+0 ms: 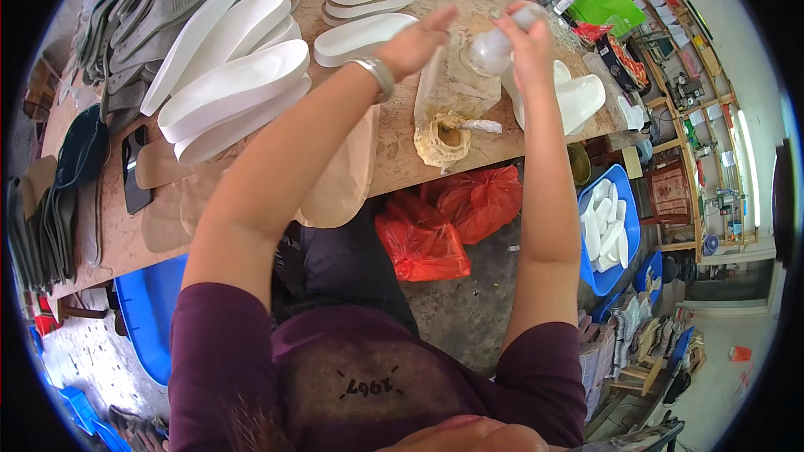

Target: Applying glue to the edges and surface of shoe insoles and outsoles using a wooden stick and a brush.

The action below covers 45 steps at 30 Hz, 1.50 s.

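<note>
My right hand point(529, 38) is closed around the narrow part of a translucent whitish bottle point(490, 53), whose rounded end points down and left over the table. My left hand point(417, 43) is raised over the table, fingers stretched out and seemingly holding nothing. Below and between the hands sits a cloudy, boxy container point(461, 88). At its near end is a yellowish, crusted round opening point(442, 141) with a pale stick point(480, 126) lying across it. White shoe soles point(364, 39) lie just left of my left hand, and more white soles point(578, 102) lie right of my right forearm.
White soles point(234, 92) are piled at left, beside grey shoe parts point(159, 12). Tan insoles point(339, 176) lie along the table's near edge, and a black phone point(134, 167) lies further left. Red plastic bags point(427, 238) sit below the table. A blue basket point(630, 201) holds white soles.
</note>
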{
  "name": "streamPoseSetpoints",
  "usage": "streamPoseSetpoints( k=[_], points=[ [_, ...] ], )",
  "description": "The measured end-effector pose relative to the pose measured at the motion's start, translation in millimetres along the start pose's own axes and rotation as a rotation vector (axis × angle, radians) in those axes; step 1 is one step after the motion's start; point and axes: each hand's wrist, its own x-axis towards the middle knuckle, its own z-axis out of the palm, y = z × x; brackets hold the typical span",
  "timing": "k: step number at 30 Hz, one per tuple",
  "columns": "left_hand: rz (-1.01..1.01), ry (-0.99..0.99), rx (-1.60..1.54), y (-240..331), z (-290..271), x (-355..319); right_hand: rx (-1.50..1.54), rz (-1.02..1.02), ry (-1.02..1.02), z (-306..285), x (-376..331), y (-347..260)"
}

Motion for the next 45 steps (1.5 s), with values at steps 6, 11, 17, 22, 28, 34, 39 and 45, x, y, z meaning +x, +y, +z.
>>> streamPoseSetpoints(
  k=[6,11,17,22,28,34,39,45],
  points=[
    [-0.207,0.087,0.678,45,-39,-88,-0.109,0.183,-0.161,-24,-4,-5],
    [-0.035,-0.018,1.185,35,-56,-124,-1.006,0.047,-0.082,-41,-71,-75],
    [0.281,-0.080,1.123,36,-15,-118,-1.515,0.014,-0.837,23,-107,-93],
    [0.397,-0.066,1.196,39,5,-90,-1.531,-0.059,-0.899,-2,-114,-72],
    [0.343,-0.205,1.393,28,15,-76,-1.301,-0.182,-0.570,-23,-155,-94],
    [0.303,-0.246,1.382,21,17,-70,-1.327,-0.402,-0.463,-33,-195,-75],
    [0.281,-0.239,1.333,15,16,-69,-1.321,-0.398,-0.437,-35,-226,-72],
    [0.243,-0.246,1.317,16,16,-73,-1.219,-0.326,-0.425,-44,-242,-85]
  ],
)
